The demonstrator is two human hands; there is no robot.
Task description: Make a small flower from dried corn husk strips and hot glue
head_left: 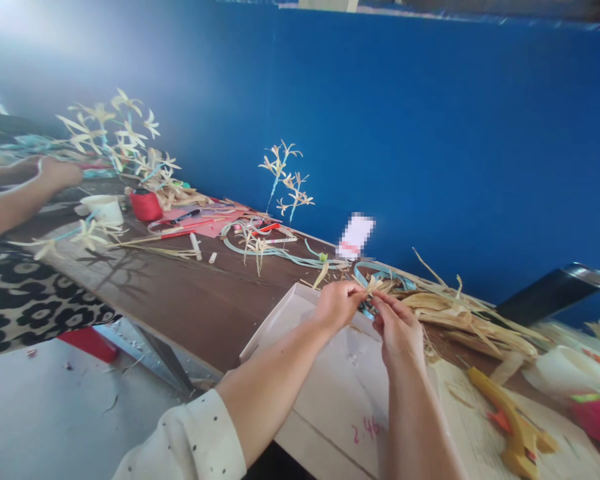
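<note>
My left hand (337,305) and my right hand (400,328) meet above the far end of a shallow white box (320,360). Their fingertips pinch a small pale flower (373,285) made of dried husk strips. Fingers cover its lower part, so its stem is mostly hidden. Just behind the hands lie coils of light blue tape (367,268). A pile of dry husk strips (463,317) spreads to the right of my right hand.
A yellow glue gun (517,427) lies on papers at the right, near a dark bottle (555,293). Husk flowers (280,167) stand against the blue wall. At left are red thread (146,205), a white cup (105,210) and another person's hand (60,172).
</note>
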